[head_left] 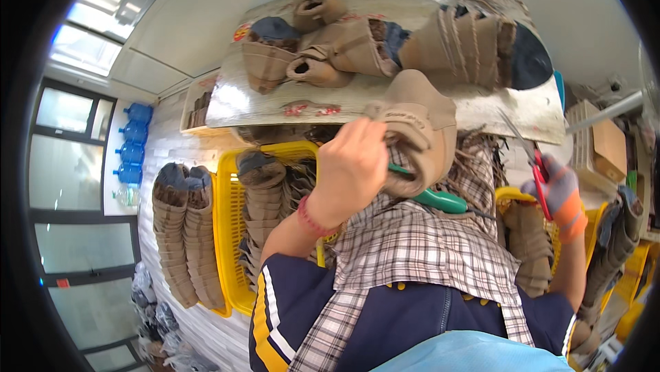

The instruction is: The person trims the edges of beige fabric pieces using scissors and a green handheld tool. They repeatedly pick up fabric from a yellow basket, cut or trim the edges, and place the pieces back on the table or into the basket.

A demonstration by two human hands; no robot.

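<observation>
My bare left hand (354, 166) is closed on a beige shoe upper (416, 107) with brown fuzzy lining, held above my lap in front of the table edge. A green-handled tool (443, 201) lies just below it over my checked apron; part of it is hidden behind the upper. Off to the right, my right hand (562, 197), in a grey and orange glove, grips red-handled scissors (540, 190). Their blades point up and to the left, slightly apart, and touch no upper.
More beige uppers (361, 45) and a nested stack (460, 49) lie on the pale table (240, 107). Yellow baskets (225, 166) with stacked uppers stand at both sides. Further stacks (189, 234) stand on the left, with blue water bottles (134, 152) by the wall.
</observation>
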